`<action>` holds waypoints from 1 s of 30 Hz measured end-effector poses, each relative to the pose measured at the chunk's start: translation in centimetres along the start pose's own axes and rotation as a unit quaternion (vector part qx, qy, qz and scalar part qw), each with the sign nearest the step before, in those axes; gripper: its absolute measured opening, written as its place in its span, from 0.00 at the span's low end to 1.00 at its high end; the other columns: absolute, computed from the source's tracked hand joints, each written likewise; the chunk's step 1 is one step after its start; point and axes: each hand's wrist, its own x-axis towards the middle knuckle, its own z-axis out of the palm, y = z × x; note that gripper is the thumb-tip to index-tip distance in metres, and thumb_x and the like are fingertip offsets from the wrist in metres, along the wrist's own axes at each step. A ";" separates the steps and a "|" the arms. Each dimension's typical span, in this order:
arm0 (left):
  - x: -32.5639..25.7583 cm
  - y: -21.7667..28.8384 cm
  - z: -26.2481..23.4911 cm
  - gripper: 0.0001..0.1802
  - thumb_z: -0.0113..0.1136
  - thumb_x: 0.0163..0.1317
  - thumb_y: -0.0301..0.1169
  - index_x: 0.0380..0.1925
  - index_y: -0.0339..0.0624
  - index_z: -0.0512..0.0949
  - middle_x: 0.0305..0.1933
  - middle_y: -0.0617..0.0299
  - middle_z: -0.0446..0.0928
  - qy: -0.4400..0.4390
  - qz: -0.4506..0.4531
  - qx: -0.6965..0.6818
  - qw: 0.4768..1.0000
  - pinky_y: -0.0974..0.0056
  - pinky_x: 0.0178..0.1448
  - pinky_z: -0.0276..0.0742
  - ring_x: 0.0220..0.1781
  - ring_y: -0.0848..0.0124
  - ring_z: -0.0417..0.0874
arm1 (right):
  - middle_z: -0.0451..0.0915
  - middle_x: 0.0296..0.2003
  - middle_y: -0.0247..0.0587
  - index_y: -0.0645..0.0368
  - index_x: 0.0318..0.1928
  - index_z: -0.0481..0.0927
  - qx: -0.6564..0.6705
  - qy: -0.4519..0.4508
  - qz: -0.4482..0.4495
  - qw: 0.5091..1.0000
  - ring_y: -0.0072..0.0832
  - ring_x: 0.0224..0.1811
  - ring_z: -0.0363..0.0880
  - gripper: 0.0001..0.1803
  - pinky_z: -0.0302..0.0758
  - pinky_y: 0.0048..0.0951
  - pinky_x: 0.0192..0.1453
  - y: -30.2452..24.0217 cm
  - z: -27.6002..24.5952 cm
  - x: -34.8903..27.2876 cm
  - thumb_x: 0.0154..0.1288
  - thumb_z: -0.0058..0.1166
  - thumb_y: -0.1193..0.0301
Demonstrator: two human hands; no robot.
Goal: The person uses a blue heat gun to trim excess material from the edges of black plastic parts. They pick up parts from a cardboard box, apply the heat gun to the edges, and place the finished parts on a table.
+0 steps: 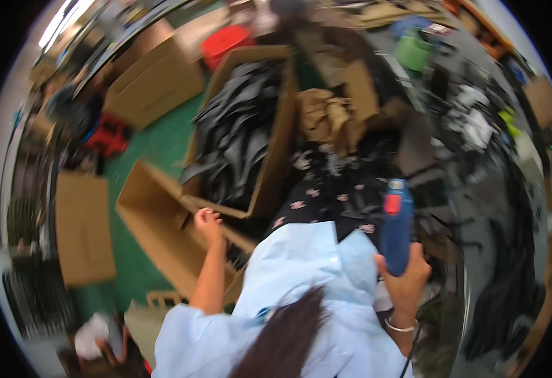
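My right hand (407,277) is closed around a blue handheld tool (397,230) with a red button near its far end. The tool stands up from the hand, to the right of my lap. A thin dark cord runs down by that wrist, which wears a bangle. My left hand (208,220) is raised by the near corner of a tall cardboard box (273,157). Its fingers are loosely bent and a little apart, with nothing seen in them, though slightly blurred. Dark grey flat pieces (238,126) fill that box.
An open cardboard box (156,220) leans below my left arm. Brown paper (323,116) lies crumpled ahead. A red container (227,44) stands beyond the tall box, a green bucket (414,50) at far right. Black material (509,271) covers the right side. Another person (99,337) is at lower left.
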 end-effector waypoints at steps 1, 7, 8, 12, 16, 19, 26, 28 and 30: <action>-0.2 2.6 2.6 0.06 0.50 0.66 0.28 0.41 0.42 0.73 0.38 0.63 0.76 -0.041 0.033 0.005 0.999 0.72 0.32 0.75 0.32 0.76 0.78 | 0.70 0.18 0.45 0.59 0.27 0.68 0.000 -0.004 0.004 1.000 0.44 0.20 0.72 0.27 0.68 0.37 0.25 0.1 0.0 0.1 0.43 0.72 0.55; -14.6 16.8 21.1 0.07 0.50 0.67 0.28 0.40 0.37 0.75 0.37 0.61 0.77 -0.417 0.134 -0.077 0.896 0.72 0.38 0.74 0.34 0.76 0.78 | 0.71 0.16 0.42 0.55 0.27 0.71 0.054 0.097 -0.015 0.994 0.39 0.18 0.73 0.19 0.69 0.37 0.21 2.4 -0.6 -0.8 0.39 0.70 0.65; -17.9 18.1 23.7 0.07 0.50 0.67 0.27 0.38 0.36 0.76 0.35 0.61 0.78 -0.496 0.154 -0.051 0.853 0.72 0.39 0.74 0.33 0.77 0.78 | 0.71 0.16 0.41 0.55 0.27 0.71 0.059 0.120 0.004 0.991 0.39 0.18 0.73 0.19 0.69 0.37 0.21 2.8 -1.0 -1.3 0.39 0.70 0.65; -31.5 20.1 31.6 0.07 0.56 0.62 0.28 0.36 0.36 0.78 0.31 0.62 0.78 -0.701 0.221 0.000 0.678 0.69 0.42 0.75 0.34 0.75 0.78 | 0.72 0.17 0.41 0.57 0.27 0.71 0.112 0.196 0.057 0.973 0.38 0.18 0.73 0.21 0.70 0.35 0.22 4.3 -2.4 -3.1 0.38 0.71 0.66; -42.6 19.7 37.1 0.15 0.56 0.54 0.24 0.44 0.42 0.74 0.46 0.55 0.75 -0.675 0.550 -0.085 0.485 0.59 0.50 0.73 0.49 0.54 0.75 | 0.72 0.17 0.41 0.58 0.26 0.69 0.160 0.256 0.095 0.949 0.34 0.16 0.72 0.22 0.69 0.31 0.21 5.7 -3.0 -4.1 0.41 0.73 0.66; -48.1 19.0 39.6 0.24 0.55 0.51 0.22 0.51 0.46 0.70 0.51 0.54 0.72 -0.562 0.687 -0.014 0.461 0.59 0.51 0.69 0.53 0.60 0.73 | 0.78 0.22 0.40 0.62 0.31 0.74 0.154 0.256 0.135 0.945 0.30 0.20 0.78 0.21 0.74 0.29 0.26 6.9 -3.0 -5.5 0.42 0.74 0.68; -48.9 17.3 45.7 0.20 0.53 0.50 0.22 0.46 0.42 0.72 0.38 0.57 0.75 -0.599 0.691 -0.020 0.404 0.61 0.45 0.71 0.45 0.60 0.76 | 0.77 0.21 0.38 0.61 0.30 0.74 0.157 0.285 0.184 0.928 0.28 0.20 0.77 0.20 0.73 0.28 0.26 8.0 -4.0 -5.6 0.43 0.74 0.67; -47.0 18.7 46.2 0.17 0.52 0.50 0.21 0.43 0.40 0.73 0.38 0.56 0.75 -0.598 0.662 -0.084 0.444 0.60 0.42 0.72 0.43 0.57 0.77 | 0.71 0.16 0.37 0.61 0.24 0.70 0.175 0.299 0.176 0.921 0.28 0.15 0.71 0.21 0.67 0.28 0.20 8.7 -3.9 -5.3 0.43 0.74 0.67; -44.3 20.5 45.7 0.15 0.51 0.50 0.21 0.41 0.38 0.74 0.36 0.56 0.76 -0.603 0.616 -0.111 0.495 0.59 0.38 0.74 0.37 0.58 0.78 | 0.72 0.17 0.38 0.61 0.27 0.71 0.176 0.306 0.184 0.917 0.28 0.16 0.73 0.21 0.69 0.28 0.22 8.9 -4.5 -4.8 0.43 0.73 0.67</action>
